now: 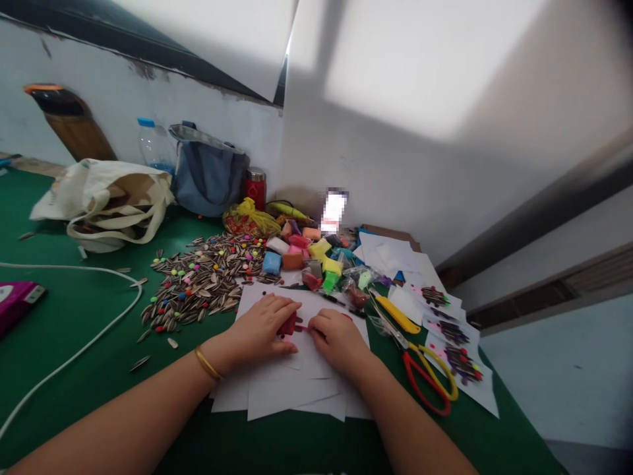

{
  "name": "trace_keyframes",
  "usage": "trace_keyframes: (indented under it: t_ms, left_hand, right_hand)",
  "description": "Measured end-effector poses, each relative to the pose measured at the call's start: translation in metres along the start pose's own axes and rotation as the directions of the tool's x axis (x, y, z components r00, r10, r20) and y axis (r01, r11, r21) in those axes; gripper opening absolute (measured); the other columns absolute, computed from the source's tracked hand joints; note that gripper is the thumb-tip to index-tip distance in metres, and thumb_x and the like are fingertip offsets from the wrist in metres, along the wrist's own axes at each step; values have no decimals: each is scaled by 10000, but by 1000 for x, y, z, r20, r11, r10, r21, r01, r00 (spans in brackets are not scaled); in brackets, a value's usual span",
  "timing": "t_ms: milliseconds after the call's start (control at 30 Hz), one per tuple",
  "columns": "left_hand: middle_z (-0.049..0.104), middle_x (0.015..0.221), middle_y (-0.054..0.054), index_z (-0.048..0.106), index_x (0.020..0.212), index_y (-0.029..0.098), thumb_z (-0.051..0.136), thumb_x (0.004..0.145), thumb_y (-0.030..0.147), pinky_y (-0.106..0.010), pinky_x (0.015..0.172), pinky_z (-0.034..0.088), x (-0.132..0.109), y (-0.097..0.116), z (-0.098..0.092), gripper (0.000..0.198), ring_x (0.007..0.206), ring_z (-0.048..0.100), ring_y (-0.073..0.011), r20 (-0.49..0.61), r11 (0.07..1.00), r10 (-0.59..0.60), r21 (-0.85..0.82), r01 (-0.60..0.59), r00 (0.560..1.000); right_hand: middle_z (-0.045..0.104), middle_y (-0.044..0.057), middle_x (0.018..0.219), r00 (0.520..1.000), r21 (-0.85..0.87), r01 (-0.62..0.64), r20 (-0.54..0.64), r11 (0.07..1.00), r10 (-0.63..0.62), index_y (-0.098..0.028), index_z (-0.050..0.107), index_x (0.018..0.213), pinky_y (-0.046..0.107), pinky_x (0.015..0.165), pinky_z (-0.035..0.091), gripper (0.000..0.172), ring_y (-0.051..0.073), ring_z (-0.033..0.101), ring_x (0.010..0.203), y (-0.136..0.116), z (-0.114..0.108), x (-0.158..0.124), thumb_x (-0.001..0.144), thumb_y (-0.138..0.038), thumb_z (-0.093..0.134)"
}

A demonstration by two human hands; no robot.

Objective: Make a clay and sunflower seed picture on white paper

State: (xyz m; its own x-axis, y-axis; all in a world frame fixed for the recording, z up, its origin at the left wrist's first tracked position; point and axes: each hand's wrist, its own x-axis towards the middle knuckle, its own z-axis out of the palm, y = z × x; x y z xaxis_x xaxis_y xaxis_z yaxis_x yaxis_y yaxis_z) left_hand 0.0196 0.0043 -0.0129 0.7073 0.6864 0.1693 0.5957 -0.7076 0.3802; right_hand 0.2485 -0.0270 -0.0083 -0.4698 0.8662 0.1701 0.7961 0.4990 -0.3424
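My left hand (262,328), with a gold bangle at the wrist, is curled around a piece of red clay (287,323) over white paper sheets (287,399). The thumb lies below the piece and the fingers above it. Close on its right, my right hand (339,335) is closed in a pinch at a thin red bit (304,328) between the hands. Whether this bit joins the larger red piece I cannot tell. Small dark dots lie on the paper by my left hand.
Striped sunflower seeds (212,277) mixed with coloured balls lie left of the paper. Behind are wrapped clay blocks (293,261) and a lit phone (333,211). Scissors (420,369), a yellow cutter (398,315) and seed-covered sheets (462,363) lie right. A cable (113,316) curves left.
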Motion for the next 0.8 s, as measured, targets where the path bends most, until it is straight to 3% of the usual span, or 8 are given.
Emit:
trace_keyframes:
  t_ms: [500,667,800]
  left_hand:
    - [530,1388,-118,401,1429,217,705,774,519,-481,1150,250,-1,-2,3,782,1294,456,-305,-10,1000,2,11,-1,1000]
    - [536,1381,-119,402,1426,218,701,775,530,-471,1147,260,-1,-2,3,782,1287,462,-301,-12,1000,5,13,-5,1000]
    - [541,1373,-119,410,1422,215,695,779,532,-478,1142,268,-1,-2,2,772,1282,467,-302,-11,1000,3,15,-3,1000]
  right_hand:
    - [611,28,843,998,-25,-46,-39,999,45,-195,658,840,257,722,385,112,159,559,818,-1,-1,-1,868,-125,575]
    - [617,16,831,999,51,53,-1,997,-53,-199,652,849,246,734,399,129,151,568,823,-1,-4,-3,822,-90,588]
    - [616,19,815,999,1,38,9,999,-38,-198,646,826,251,704,390,113,156,567,807,-6,-2,-3,816,-106,582]
